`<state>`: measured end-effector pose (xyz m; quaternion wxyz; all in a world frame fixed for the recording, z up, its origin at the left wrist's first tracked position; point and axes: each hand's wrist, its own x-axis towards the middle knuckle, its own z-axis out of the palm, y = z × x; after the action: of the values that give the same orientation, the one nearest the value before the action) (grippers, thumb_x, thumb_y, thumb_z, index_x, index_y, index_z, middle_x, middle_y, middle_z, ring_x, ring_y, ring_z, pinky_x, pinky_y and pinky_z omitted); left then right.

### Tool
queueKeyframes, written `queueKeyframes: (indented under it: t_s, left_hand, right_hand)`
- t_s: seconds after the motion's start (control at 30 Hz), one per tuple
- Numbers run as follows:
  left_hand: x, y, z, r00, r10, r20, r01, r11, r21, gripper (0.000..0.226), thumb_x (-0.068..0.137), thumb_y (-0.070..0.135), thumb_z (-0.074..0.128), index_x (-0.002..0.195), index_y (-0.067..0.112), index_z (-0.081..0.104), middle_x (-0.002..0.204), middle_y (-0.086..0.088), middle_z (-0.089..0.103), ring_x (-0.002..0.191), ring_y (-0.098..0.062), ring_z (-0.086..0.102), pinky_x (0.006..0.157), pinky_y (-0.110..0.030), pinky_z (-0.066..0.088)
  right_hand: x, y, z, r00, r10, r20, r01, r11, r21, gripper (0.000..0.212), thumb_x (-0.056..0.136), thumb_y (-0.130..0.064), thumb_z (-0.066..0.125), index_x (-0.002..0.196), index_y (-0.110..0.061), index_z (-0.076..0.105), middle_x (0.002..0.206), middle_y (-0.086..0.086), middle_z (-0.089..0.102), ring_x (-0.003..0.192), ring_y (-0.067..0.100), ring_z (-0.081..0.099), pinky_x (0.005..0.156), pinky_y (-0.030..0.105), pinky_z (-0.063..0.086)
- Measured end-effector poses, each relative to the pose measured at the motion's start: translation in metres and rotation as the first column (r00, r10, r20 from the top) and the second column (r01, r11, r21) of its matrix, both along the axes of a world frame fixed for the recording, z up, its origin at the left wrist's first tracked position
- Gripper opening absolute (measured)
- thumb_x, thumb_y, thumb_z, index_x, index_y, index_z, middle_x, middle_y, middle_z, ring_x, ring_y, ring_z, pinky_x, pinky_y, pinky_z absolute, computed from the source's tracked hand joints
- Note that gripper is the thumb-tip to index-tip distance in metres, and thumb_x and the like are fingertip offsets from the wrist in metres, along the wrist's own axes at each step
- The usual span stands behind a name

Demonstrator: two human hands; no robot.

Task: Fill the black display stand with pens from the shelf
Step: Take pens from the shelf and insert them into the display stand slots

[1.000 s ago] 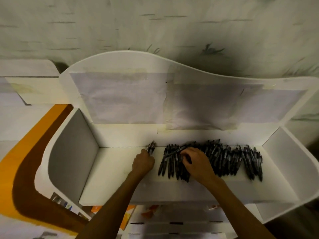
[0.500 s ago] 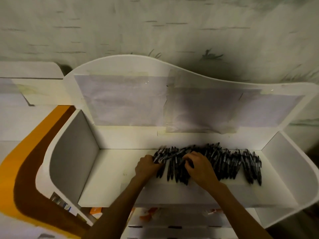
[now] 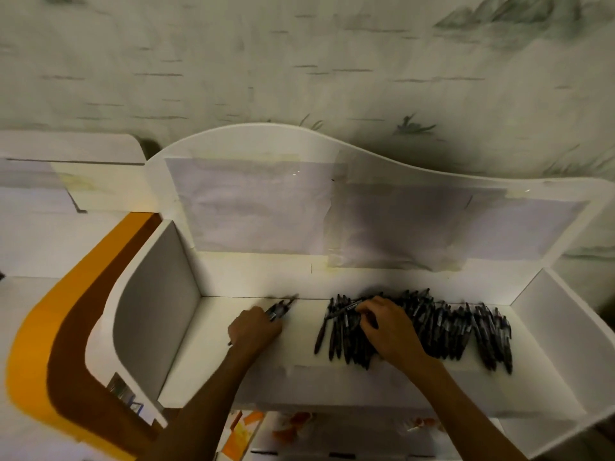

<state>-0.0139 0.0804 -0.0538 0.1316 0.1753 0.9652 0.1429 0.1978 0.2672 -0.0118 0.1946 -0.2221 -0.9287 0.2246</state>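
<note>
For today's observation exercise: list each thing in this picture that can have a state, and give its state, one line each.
left hand: curled round a small bundle of pens, apart from the pile
bundle of pens: gripped, tips pointing away from the person
right hand: on the pile, fingers picking at one pen
pile of pens: lying loose on the shelf, right half
white shelf: open-fronted, left half bare
black display stand: not in view

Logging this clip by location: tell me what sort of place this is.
Probably a stationery shop or stockroom. A white display shelf holds a heap of loose black pens, papers are taped over its back panel, and more packaged goods sit on the tier below.
</note>
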Motion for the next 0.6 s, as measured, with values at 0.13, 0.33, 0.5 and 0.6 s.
queueKeyframes:
  t_s: [0.13, 0.33, 0.5, 0.6]
  left_hand:
    - [-0.009, -0.004, -0.002, 0.978, 0.012, 0.207, -0.115, 0.861, 0.496, 0.031, 0.089, 0.027, 0.061, 0.119, 0.02, 0.064, 0.081, -0.003, 0.069, 0.073, -0.025, 0.067, 0.072, -0.038, 0.058]
    - [-0.001, 0.005, 0.018, 0.942, 0.019, 0.335, -0.311, 0.422, 0.852, 0.052, 0.06, 0.062, 0.086, 0.083, 0.021, 0.066, 0.067, 0.007, 0.065, 0.065, -0.012, 0.058, 0.062, -0.025, 0.049]
    - [0.006, 0.009, 0.012, 0.944, 0.071, 0.322, -0.321, 0.419, 0.849, 0.055, 0.066, 0.067, 0.077, 0.071, 0.015, 0.061, 0.056, 0.011, 0.057, 0.058, -0.009, 0.05, 0.058, -0.026, 0.044]
    - [0.008, 0.003, -0.001, 0.947, 0.068, 0.314, -0.302, 0.523, 0.797, 0.049, 0.072, 0.062, 0.076, 0.066, 0.017, 0.059, 0.053, 0.011, 0.058, 0.057, -0.01, 0.051, 0.055, -0.026, 0.043]
  right_hand:
    - [-0.008, -0.004, 0.0, 1.0, 0.017, -0.001, -0.017, 1.0, 0.0, 0.018, 0.096, -0.017, 0.058, 0.11, -0.017, 0.069, 0.106, -0.004, 0.065, 0.099, 0.01, 0.057, 0.093, 0.023, 0.045]
    - [-0.016, -0.011, 0.0, 0.999, 0.034, 0.004, -0.034, 0.999, 0.006, 0.015, 0.096, -0.018, 0.058, 0.106, -0.018, 0.069, 0.104, -0.004, 0.065, 0.097, 0.01, 0.056, 0.091, 0.021, 0.044]
    - [-0.018, -0.013, 0.002, 0.998, 0.056, 0.014, -0.057, 0.998, 0.028, 0.015, 0.096, -0.017, 0.058, 0.106, -0.018, 0.07, 0.099, -0.007, 0.062, 0.09, 0.005, 0.051, 0.083, 0.019, 0.039]
    - [-0.017, -0.012, 0.005, 0.998, 0.056, 0.018, -0.057, 0.998, 0.037, 0.016, 0.096, -0.017, 0.057, 0.106, -0.018, 0.07, 0.1, -0.006, 0.064, 0.093, 0.01, 0.056, 0.086, 0.024, 0.045]
